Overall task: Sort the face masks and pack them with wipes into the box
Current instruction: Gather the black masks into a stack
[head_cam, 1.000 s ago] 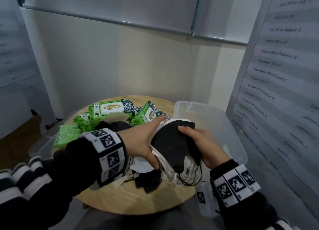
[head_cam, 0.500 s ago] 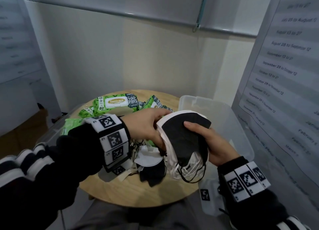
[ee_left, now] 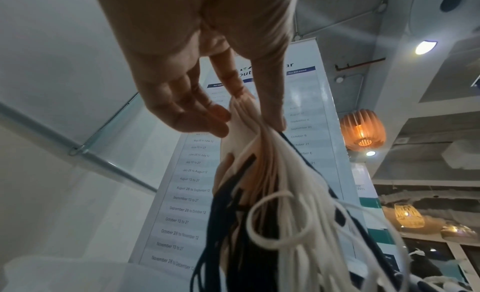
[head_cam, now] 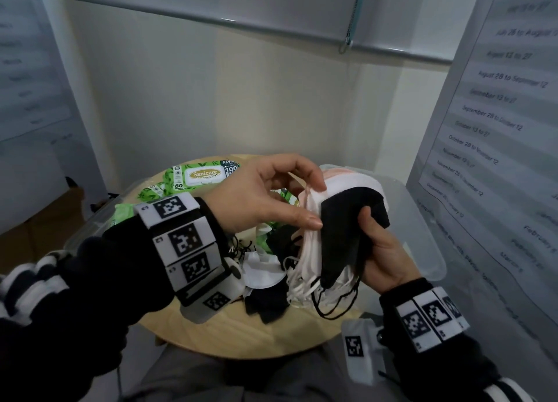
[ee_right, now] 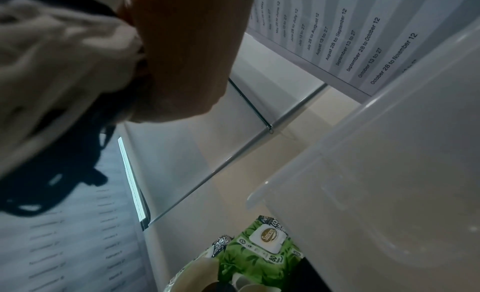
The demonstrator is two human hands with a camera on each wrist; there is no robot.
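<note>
I judge sorting is half done: my right hand (head_cam: 382,247) grips the mask stack (head_cam: 338,229), left hand (head_cam: 262,193) pinches its edge; loose masks (head_cam: 262,277) and wipes (head_cam: 205,176) wait outside the box (head_cam: 422,220).

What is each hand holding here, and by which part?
The right hand grips a stack of face masks around its middle; the left hand pinches the white masks' upper edge.

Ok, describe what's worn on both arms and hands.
Both hands are bare: left hand, right hand. Black sleeves with white stripes further up cover both arms. Each wrist carries a band of white tiles printed with black square markers, left band, right band, with a white tagged camera mount below.
</note>
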